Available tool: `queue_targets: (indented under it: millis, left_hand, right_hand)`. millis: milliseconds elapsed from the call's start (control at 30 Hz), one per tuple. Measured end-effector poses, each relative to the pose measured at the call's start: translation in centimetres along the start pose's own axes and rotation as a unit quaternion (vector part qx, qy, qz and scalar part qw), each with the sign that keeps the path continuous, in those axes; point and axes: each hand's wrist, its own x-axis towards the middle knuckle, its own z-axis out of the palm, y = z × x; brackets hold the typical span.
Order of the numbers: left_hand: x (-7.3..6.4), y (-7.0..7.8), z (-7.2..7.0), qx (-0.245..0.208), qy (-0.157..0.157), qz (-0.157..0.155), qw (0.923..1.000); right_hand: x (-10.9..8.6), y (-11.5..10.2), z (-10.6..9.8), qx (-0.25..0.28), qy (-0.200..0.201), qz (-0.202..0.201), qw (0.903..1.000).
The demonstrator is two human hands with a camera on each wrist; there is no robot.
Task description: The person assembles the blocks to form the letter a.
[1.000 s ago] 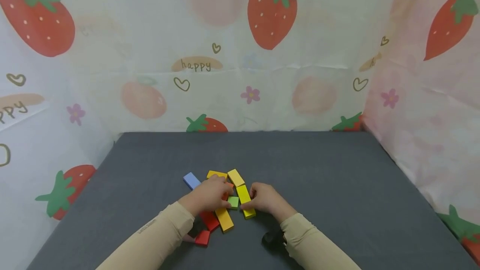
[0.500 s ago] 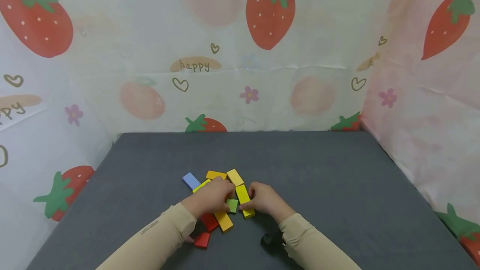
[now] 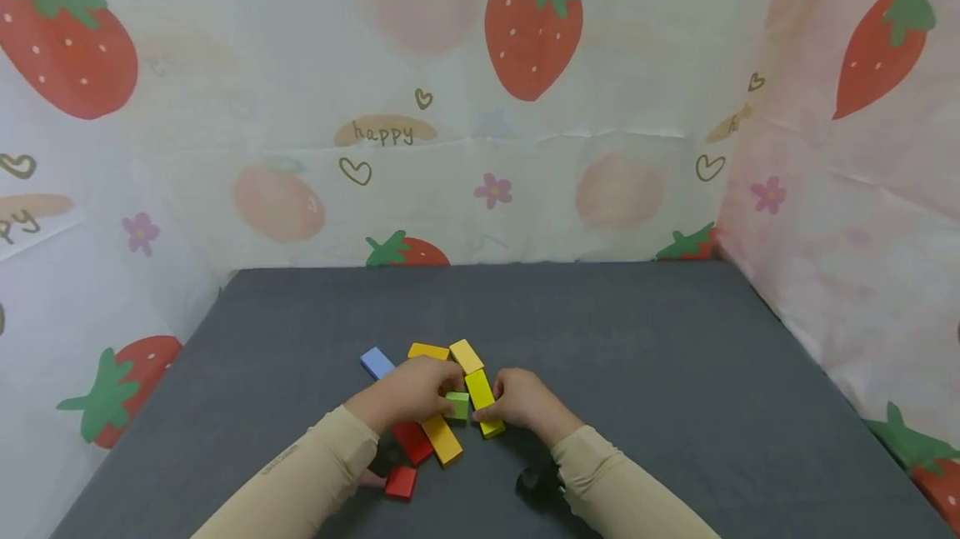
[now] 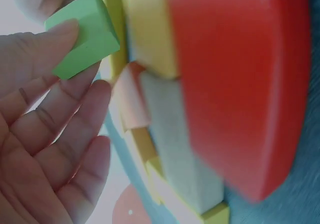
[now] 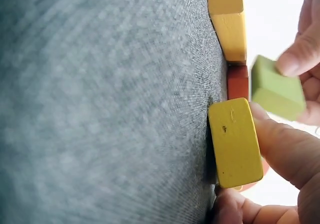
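Observation:
My left hand (image 3: 416, 389) pinches a small green block (image 4: 85, 34) between thumb and fingertips, and it hangs above the block group in the right wrist view. My right hand (image 3: 528, 401) has its thumb and fingers on opposite sides of a bright yellow block (image 5: 236, 143) at the group's right side. Beyond that yellow block lies a paler yellow block (image 3: 467, 356). An orange-yellow block (image 3: 442, 441) and a red block (image 3: 413, 442) lie just in front of the left hand, which hides the middle of the group.
A blue block (image 3: 377, 362) sticks out behind the left hand, with an orange block (image 3: 429, 351) at the back. Nearer the front is a small red block (image 3: 401, 482). Dark cloth covers the table (image 3: 637, 339); a strawberry-print curtain (image 3: 450, 214) stands behind it.
The green block has tilted in my left hand, showing more of its front face. A yellow strip seen behind the left hand half a second ago is now covered. The right hand keeps its place.

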Motion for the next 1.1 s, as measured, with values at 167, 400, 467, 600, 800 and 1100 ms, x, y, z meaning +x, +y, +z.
queue_targets:
  millis: [167,400,467,600,800,1100]
  left_hand:
    - [-0.7,-0.3,-0.7,-0.029,0.011,0.000,0.9995]
    - [-1.2,-0.6,-1.2,-0.065,0.029,-0.004,0.9975]
    - [-1.2,-0.7,-1.2,-0.075,0.030,-0.005,0.9968]
    - [-1.0,-0.7,-1.3,-0.087,0.029,0.001,0.9958]
    - [-0.5,-0.3,-1.3,-0.074,0.040,0.005,0.9965]
    - [0.6,0.7,-1.6,-0.078,0.074,0.016,0.9941]
  right_hand:
    - [-0.1,0.2,0.5,0.012,-0.011,0.005,0.9998]
    - [0.1,0.4,0.4,0.041,-0.037,0.001,0.9985]
    - [0.2,0.5,0.2,0.045,-0.039,-0.005,0.9982]
    - [0.1,0.8,-0.4,0.050,-0.048,-0.020,0.9974]
    - [-0.1,1.3,-1.6,0.064,-0.054,-0.016,0.9964]
    - [0.0,3.1,-4.6,0.111,-0.028,-0.001,0.9934]
